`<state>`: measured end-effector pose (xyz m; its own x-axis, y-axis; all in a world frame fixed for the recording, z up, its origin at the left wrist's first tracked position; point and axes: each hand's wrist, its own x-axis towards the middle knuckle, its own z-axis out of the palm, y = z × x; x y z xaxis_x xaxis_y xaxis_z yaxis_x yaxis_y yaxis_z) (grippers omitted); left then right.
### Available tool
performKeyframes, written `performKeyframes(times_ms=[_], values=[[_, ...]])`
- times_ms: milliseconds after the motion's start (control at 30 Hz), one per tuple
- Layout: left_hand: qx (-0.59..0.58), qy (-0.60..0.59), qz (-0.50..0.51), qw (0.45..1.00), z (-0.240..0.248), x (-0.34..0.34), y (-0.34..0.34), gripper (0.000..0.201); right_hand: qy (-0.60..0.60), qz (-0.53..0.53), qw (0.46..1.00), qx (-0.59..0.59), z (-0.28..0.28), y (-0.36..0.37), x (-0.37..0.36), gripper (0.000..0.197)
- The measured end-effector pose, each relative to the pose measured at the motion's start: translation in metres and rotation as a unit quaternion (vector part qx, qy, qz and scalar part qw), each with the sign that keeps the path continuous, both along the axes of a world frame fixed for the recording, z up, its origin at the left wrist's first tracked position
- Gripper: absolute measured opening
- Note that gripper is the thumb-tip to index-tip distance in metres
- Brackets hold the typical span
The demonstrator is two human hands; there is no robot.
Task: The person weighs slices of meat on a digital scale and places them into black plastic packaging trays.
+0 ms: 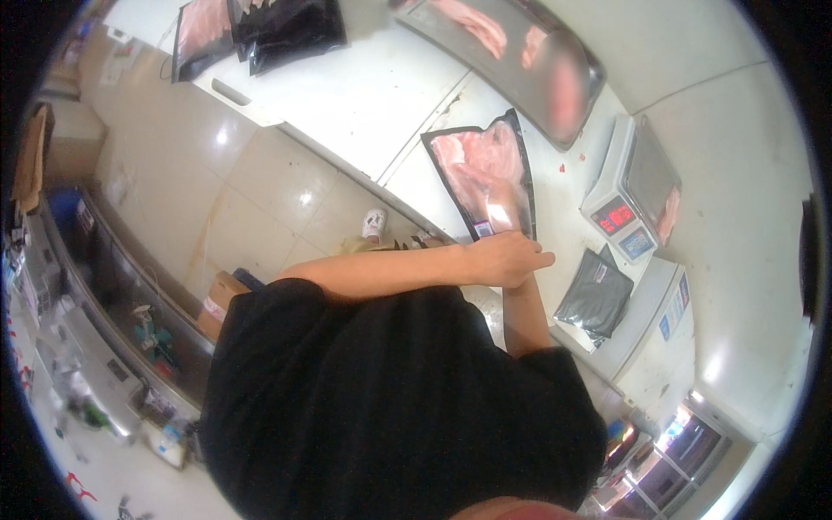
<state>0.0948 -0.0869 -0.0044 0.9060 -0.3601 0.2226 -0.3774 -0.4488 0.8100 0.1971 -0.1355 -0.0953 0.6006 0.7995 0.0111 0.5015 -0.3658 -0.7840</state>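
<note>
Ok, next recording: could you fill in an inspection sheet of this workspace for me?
Surface: white worktop with small red scraps near the tray.
Job's things: a black-edged clear bag of pink meat; a metal tray bearing pink pieces; a scale, display lit red.
Clutter: a dark packet near the scale; black bags at the upper left.
Grip: left hand at the bag's near edge, fingers curled, overlapping the right forearm; right hand's hold unclear.
Cables: nothing seen clearly.
Surroundings: tiled floor, cardboard box, pale wall.
</note>
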Motion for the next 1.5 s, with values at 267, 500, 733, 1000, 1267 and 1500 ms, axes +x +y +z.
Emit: performKeyframes(times_ms=[267, 500, 733, 1000, 1267, 1500], values=[[-0.035, -0.015, 0.017, 0.999, -0.006, -0.008, 0.002, 0.023, 0.008, 0.002, 0.999, 0.043, 0.005, -0.008, -0.003, 0.037], [-0.096, -0.027, 0.032, 0.994, -0.006, -0.013, 0.009, 0.023, 0.300, 0.033, 0.953, 0.030, 0.002, -0.036, 0.004, 0.035], [-0.113, -0.051, 0.027, 0.992, 0.000, -0.015, 0.009, 0.016, 0.161, 0.004, 0.986, 0.036, 0.005, -0.024, 0.005, 0.034], [-0.061, -0.028, 0.012, 0.998, -0.005, -0.005, 0.002, 0.016, -0.019, -0.024, 0.999, 0.044, 0.021, -0.022, -0.007, 0.034], [-0.102, -0.100, -0.025, 0.990, -0.003, -0.013, 0.005, 0.021, -0.229, -0.026, 0.968, 0.102, 0.027, -0.051, -0.012, 0.035], [-0.179, 0.068, 0.191, 0.963, -0.012, -0.035, 0.080, 0.013, -0.260, -0.016, 0.962, -0.086, 0.054, -0.228, -0.029, 0.027]])
